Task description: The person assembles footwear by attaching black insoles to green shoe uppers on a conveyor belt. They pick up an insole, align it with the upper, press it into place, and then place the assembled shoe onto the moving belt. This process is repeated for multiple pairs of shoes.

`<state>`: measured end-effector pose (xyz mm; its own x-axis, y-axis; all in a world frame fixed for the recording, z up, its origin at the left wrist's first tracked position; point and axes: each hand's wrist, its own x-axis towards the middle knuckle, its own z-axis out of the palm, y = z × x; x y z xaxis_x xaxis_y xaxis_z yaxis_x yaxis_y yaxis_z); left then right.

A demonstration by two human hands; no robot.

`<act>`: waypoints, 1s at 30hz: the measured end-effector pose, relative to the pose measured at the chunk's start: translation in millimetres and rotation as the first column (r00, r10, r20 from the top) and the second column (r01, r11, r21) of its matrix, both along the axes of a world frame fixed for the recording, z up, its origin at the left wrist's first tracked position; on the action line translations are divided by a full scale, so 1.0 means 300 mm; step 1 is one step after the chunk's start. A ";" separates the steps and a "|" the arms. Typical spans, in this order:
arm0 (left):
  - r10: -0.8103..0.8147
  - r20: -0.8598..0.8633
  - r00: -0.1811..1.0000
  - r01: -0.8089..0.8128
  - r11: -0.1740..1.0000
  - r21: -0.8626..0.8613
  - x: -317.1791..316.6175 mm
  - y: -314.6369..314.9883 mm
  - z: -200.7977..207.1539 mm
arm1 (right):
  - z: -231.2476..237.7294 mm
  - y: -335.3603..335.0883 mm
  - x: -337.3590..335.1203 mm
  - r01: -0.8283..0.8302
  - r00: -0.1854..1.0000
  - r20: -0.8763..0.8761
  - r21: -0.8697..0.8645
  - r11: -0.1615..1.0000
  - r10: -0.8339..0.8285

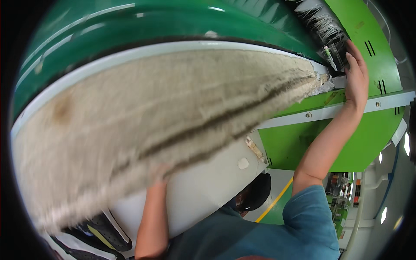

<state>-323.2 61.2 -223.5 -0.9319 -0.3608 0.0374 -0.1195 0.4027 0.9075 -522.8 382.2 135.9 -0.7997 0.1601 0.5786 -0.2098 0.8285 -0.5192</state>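
A large beige felt-like cloth (186, 93), blurred and frayed along its near edge, spreads across most of the view with dark streaks along its folds. My left hand (160, 171) meets that near edge; its fingers are smeared and partly lost against the cloth, so their grip does not show. At the far right, my right hand (358, 78) reaches up against the bright green machine side panel (368, 30), fingers stretched out and holding nothing visible. Close beside those fingers is a dark roller end (333, 56) tangled with whitish fibres (320, 21).
A glossy green curved surface (173, 21) runs behind the cloth, bordered by a pale rim (143, 52). A metal bar (329, 113) crosses under my right forearm. Below the cloth lies a pale panel (212, 182). Dark objects with light edging (115, 229) sit lower left.
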 end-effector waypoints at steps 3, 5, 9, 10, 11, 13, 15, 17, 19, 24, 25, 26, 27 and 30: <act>-0.002 0.135 0.991 -0.015 0.992 0.126 -0.012 -0.002 0.035 | -0.002 0.035 -0.007 -0.030 1.000 0.000 -0.013 0.999 0.030; 0.037 0.034 0.999 -0.044 0.972 0.229 0.000 0.009 -0.007 | 0.002 0.027 -0.011 -0.022 1.000 -0.009 0.008 1.000 0.022; 0.037 -0.007 0.999 -0.034 0.975 0.217 -0.018 0.015 0.034 | -0.016 0.081 -0.024 -0.069 0.995 -0.073 0.073 0.995 0.074; 0.031 -0.015 0.999 -0.027 0.979 0.204 -0.020 0.018 0.023 | -0.020 0.104 -0.032 -0.117 0.988 -0.088 0.078 0.990 0.124; 0.026 -0.022 0.999 -0.021 0.982 0.186 -0.019 0.015 0.003 | -0.026 0.116 -0.038 -0.122 0.986 -0.101 0.079 0.989 0.130; 0.012 -0.092 0.996 -0.005 0.997 0.077 -0.010 0.021 -0.018 | -0.046 0.112 -0.051 -0.148 0.980 -0.124 0.072 0.986 0.156; -0.007 -0.135 0.991 0.004 1.000 -0.024 -0.016 0.025 -0.029 | -0.067 0.082 -0.054 -0.069 0.979 -0.176 0.179 0.981 0.101; -0.013 -0.101 0.995 0.009 0.999 -0.040 -0.028 0.025 -0.027 | -0.105 0.049 -0.061 -0.052 0.969 -0.226 0.203 0.978 0.098; 0.005 -0.022 1.000 -0.006 0.999 -0.034 -0.041 0.041 0.033 | -0.173 -0.013 -0.041 0.006 0.941 -0.321 0.322 0.947 0.103; -0.023 -0.159 0.987 0.000 0.990 -0.142 -0.077 0.082 0.125 | -0.219 -0.004 -0.112 -0.358 0.881 -0.259 0.185 0.915 0.397; -0.031 -0.134 0.990 0.010 0.988 -0.153 -0.085 0.092 0.159 | -0.212 0.019 -0.154 -0.355 0.882 -0.270 0.156 0.922 0.386; -0.051 -0.125 0.991 0.031 0.988 -0.154 -0.094 0.091 0.183 | -0.201 0.023 -0.178 -0.337 0.885 -0.290 0.139 0.931 0.364; -0.058 -0.120 0.991 0.038 0.985 -0.167 -0.101 0.082 0.204 | -0.185 0.009 -0.186 -0.339 0.892 -0.270 0.130 0.932 0.363; -0.052 -0.179 0.983 0.027 0.990 -0.139 -0.068 0.070 0.207 | -0.165 -0.045 -0.151 -0.347 0.896 -0.262 0.093 0.933 0.359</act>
